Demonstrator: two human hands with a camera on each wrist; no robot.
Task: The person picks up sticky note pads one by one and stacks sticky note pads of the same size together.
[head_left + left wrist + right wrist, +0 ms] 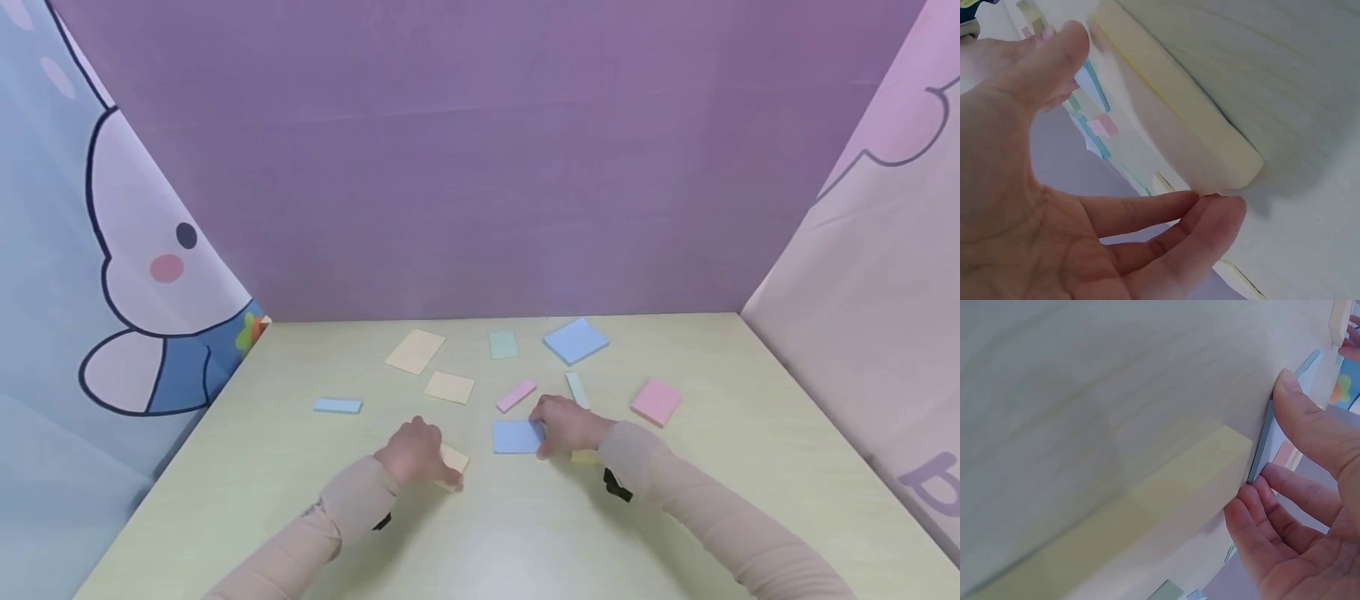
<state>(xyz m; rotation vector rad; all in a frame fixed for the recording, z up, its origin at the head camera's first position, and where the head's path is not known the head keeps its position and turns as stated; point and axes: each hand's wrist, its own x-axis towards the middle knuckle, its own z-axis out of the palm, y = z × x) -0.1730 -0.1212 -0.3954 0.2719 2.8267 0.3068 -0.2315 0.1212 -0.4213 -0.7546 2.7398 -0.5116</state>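
Note:
My left hand (415, 452) holds a cream sticky-note pad (454, 458) near the front of the table. In the left wrist view the thumb lies by one end of this thick pad (1179, 100), and the fingertips touch its other end. To the right, my right hand (572, 425) grips a blue sticky-note pad (514, 437) by its right part. The right wrist view shows thumb and fingers at opposite edges of that thin blue pad (1262, 440). Partly hidden under the right wrist is a yellow pad (585, 457), close beside the fingers.
Behind the hands lie two cream pads (415, 351), a green pad (503, 344), a larger blue pad (576, 341), a pink strip (516, 396) and a pale green strip (576, 389). A light blue strip (337, 406) is left; a pink pad (656, 402) is right. A purple backdrop (480, 167) borders the table.

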